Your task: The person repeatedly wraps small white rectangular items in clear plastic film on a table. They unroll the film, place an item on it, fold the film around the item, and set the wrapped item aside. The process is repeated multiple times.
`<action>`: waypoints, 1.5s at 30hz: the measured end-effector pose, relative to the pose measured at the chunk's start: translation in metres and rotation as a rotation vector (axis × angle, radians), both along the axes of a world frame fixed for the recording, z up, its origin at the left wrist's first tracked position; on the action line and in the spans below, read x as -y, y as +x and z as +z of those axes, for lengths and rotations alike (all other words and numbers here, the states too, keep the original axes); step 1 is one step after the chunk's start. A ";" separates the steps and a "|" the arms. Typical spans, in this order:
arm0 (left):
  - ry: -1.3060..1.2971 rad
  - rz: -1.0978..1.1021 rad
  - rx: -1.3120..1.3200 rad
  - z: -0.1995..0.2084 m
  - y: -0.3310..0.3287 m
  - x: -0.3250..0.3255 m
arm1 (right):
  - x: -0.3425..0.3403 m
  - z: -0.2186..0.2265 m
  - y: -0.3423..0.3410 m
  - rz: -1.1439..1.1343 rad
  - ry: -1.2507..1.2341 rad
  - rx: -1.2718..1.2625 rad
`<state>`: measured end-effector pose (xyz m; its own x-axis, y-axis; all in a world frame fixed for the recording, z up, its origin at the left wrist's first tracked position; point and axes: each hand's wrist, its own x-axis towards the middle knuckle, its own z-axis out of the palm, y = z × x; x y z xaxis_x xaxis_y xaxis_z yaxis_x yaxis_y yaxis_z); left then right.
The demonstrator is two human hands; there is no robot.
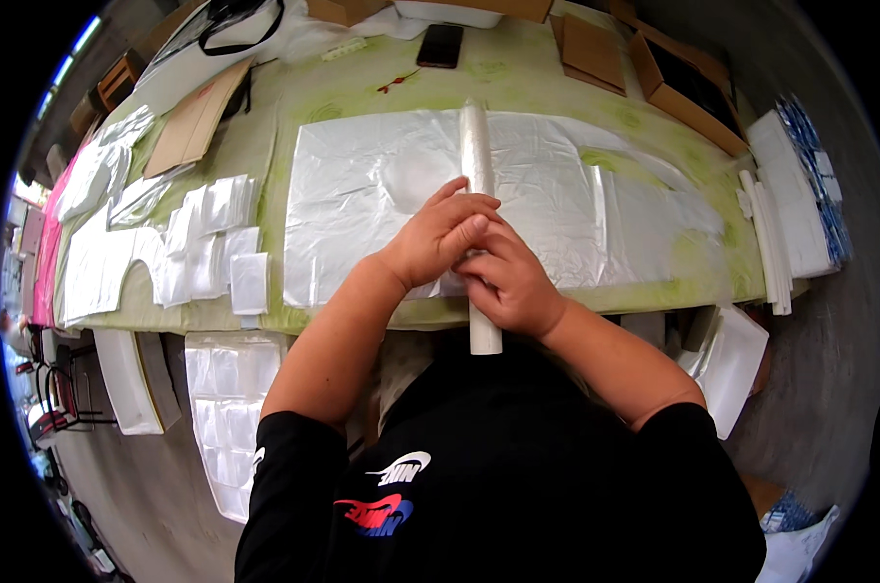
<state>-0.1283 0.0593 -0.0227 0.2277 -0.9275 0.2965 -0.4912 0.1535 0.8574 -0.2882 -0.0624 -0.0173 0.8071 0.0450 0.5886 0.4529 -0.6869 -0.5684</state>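
Observation:
A long roll of clear plastic film lies lengthwise across the table, its near end jutting past the front edge. On both sides of it spreads a flat sheet of thin plastic film. My left hand rests above the roll, fingers stretched out toward the right, the thumb by my right hand. Against it, and also over the roll, is my right hand with its fingers bent inward. The two hands touch and overlap; whatever lies between the right fingers is hidden.
Stacks of small clear plastic bags lie at the left, beside a cardboard flap. A phone sits at the back. An open carton stands at the far right. White rolls and a white box are along the right side.

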 end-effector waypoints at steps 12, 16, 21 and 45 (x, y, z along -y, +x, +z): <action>0.074 0.154 -0.016 -0.004 0.011 -0.050 | -0.042 0.008 0.045 0.453 0.000 -0.166; 0.283 0.360 0.501 0.019 0.016 -0.079 | -0.050 0.006 0.037 0.433 0.182 -0.176; 0.093 0.481 0.627 0.045 -0.009 -0.074 | -0.052 0.000 -0.002 0.388 0.226 -0.036; 0.279 0.882 -0.544 0.054 0.033 -0.067 | -0.010 -0.008 -0.067 0.174 0.410 -0.157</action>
<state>-0.0952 0.1264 0.0318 0.8880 -0.3899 -0.2438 0.1260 -0.3036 0.9444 -0.3557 -0.0520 -0.0251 0.8887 -0.0229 0.4578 0.4286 -0.3129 -0.8476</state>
